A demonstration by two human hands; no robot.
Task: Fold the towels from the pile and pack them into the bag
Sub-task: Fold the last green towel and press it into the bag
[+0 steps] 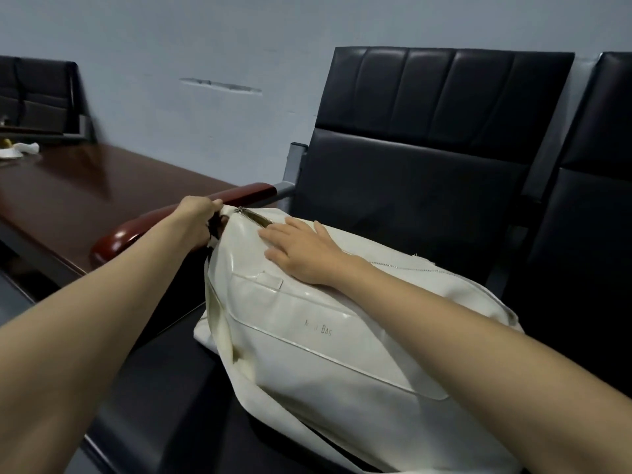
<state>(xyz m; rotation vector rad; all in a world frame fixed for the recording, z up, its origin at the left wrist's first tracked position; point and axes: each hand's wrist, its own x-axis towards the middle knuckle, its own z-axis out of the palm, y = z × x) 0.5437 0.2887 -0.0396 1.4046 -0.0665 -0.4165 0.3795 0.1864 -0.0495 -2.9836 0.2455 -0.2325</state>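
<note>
Bag sits on the black chair; my left hand grips its end at ten o'clock, my right hand lies flat, fingers spread, on top.

Chair: black, padded, against grey wall.
Armrest: red-brown, on the chair's left.
Table: dark wood, left of the chair.

Bag is shiny white w/ a silver zip. Chair is black. Armrest & table are dark red-brown. Wall is pale blue-grey.
</note>
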